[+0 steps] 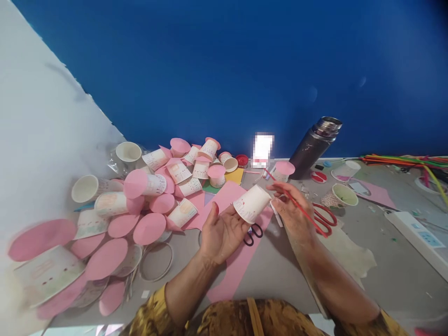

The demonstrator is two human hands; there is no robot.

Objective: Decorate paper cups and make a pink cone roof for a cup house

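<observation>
A white paper cup [252,204] with small drawn marks and red dots near its rim lies tilted, base up, on the fingers of my left hand [221,232]. My left thumb stands apart from it, with a reddish tip. Close to the cup's right side, my right hand [293,210] grips a slim red stick like a paintbrush [297,205], slanting across the hand; its tip type is unclear. Beneath the hands lie black-handled scissors [258,230] and pink paper [234,275]. Red-handled scissors [324,219] rest beside my right wrist.
Many decorated cups with pink paper discs [150,228] crowd the left. A dark flask [313,147] stands at the back, near an open red pot [241,161]. On the right are a patterned cup [339,196], a power strip [418,238] and coloured pipe cleaners [399,161].
</observation>
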